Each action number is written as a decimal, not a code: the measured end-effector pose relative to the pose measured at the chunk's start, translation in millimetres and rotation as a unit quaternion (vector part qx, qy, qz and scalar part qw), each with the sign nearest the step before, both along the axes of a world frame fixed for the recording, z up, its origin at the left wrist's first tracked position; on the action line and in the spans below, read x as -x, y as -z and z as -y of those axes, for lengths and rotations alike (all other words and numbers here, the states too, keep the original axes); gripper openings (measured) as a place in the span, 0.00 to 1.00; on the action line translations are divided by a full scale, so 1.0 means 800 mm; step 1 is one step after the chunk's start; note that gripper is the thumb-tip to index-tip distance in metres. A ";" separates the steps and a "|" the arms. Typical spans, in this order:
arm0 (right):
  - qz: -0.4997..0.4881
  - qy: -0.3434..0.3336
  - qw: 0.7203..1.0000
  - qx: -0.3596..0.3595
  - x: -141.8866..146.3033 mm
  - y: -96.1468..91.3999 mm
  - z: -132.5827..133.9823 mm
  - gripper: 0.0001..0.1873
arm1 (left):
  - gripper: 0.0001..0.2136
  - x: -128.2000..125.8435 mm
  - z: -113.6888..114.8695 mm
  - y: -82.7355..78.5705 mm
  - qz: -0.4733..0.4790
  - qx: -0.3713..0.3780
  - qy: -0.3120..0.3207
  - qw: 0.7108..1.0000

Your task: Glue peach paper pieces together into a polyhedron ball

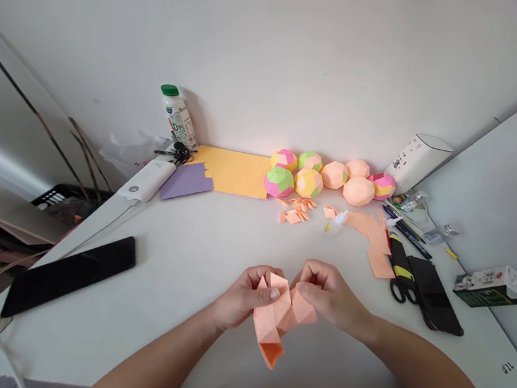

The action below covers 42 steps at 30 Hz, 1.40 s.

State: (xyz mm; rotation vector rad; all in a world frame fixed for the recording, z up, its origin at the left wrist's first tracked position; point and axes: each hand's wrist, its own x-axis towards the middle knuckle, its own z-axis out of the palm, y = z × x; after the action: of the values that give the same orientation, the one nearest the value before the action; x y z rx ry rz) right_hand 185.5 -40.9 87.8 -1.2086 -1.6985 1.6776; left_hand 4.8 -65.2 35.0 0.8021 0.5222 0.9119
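Above the table's front edge I hold a partly joined orange folded-paper model (275,318) made of angular facets, with a hollow flap at its lower end. My left hand (246,294) is closed on its upper left part, thumb pressed on the front face. My right hand (328,292) pinches the model's right side between thumb and fingers. Behind the hands lies a small pile of folded orange paper pieces (298,209). Finished faceted paper balls (308,182) in orange, yellow, green and pink stand against the wall.
Orange paper scraps (376,240), scissors (404,289), pens (407,232) and a phone (434,295) lie at right, near a milk carton (491,287). At left are a black tablet-like slab (69,275), a white power bank (147,180), a bottle (179,119) and a yellow sheet (235,170).
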 end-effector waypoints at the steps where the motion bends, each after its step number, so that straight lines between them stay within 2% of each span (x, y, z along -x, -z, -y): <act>1: 0.010 -0.006 1.000 -0.010 0.000 -0.001 0.000 0.09 | 0.12 0.000 0.000 -0.001 -0.005 0.003 0.002 1.000; 4: 0.030 -0.037 0.998 -0.028 -0.002 -0.003 0.000 0.08 | 0.12 0.001 -0.001 -0.004 -0.022 0.012 0.012 1.000; 7: 0.041 -0.073 0.996 -0.016 -0.006 -0.004 -0.005 0.07 | 0.12 0.002 -0.002 -0.004 -0.027 0.024 0.021 0.999; 14: -0.005 -0.145 0.984 0.102 -0.012 -0.003 -0.025 0.13 | 0.12 0.004 -0.004 -0.003 -0.035 0.039 0.044 0.998; 20: -0.052 -0.134 0.981 0.129 -0.012 -0.001 -0.029 0.13 | 0.12 0.006 -0.003 -0.006 -0.035 0.021 0.047 0.998; 24: -0.050 -0.126 0.981 0.140 -0.011 0.003 -0.029 0.13 | 0.12 0.007 -0.003 -0.007 -0.035 0.019 0.057 0.998; 31: -0.063 -0.134 0.980 0.131 -0.010 0.002 -0.030 0.13 | 0.12 0.005 -0.003 -0.005 -0.011 0.039 0.047 0.998; 36: -0.101 -0.142 0.969 0.173 -0.009 0.001 -0.033 0.17 | 0.12 0.005 -0.004 -0.003 0.003 0.054 0.020 0.998; 42: -0.108 -0.132 0.959 0.226 -0.010 0.001 -0.037 0.18 | 0.14 0.004 -0.004 -0.004 0.019 0.039 -0.008 0.999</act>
State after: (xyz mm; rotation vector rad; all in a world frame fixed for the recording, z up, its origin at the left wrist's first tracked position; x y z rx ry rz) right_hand 193.5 -11.4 87.0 -0.9587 -1.4349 2.3611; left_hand 1.3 -62.3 38.5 0.7093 0.5281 0.9144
